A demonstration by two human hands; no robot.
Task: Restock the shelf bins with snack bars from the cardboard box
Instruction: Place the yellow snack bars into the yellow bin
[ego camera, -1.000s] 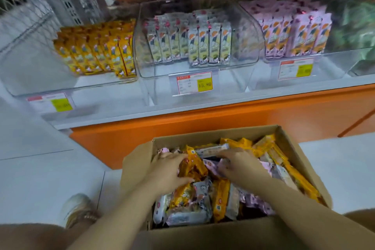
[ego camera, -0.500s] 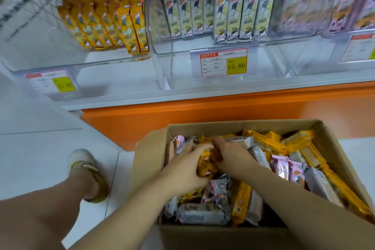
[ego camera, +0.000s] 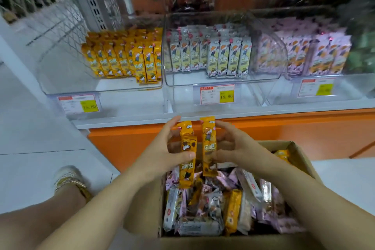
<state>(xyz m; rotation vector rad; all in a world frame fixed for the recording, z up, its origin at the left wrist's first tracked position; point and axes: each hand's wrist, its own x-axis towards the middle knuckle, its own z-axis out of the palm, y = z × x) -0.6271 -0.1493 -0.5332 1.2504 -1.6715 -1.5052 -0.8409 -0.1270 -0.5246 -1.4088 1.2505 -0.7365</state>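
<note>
The open cardboard box on the floor holds a jumble of yellow, grey and pink snack bars. Above its far left corner my left hand grips two yellow bars. Beside it my right hand pinches one upright yellow bar. Three clear shelf bins stand behind: the left bin with yellow bars, the middle bin with grey bars, the right bin with pink bars.
An orange shelf base runs below the bins, with price tags on the bin fronts. My left foot in a sandal rests on the white floor left of the box. A wire rack stands at the far left.
Both hands have come up out of the box holding yellow bars and now sit in front of the shelf edge. The camera has tilted up, showing more of the shelves.
</note>
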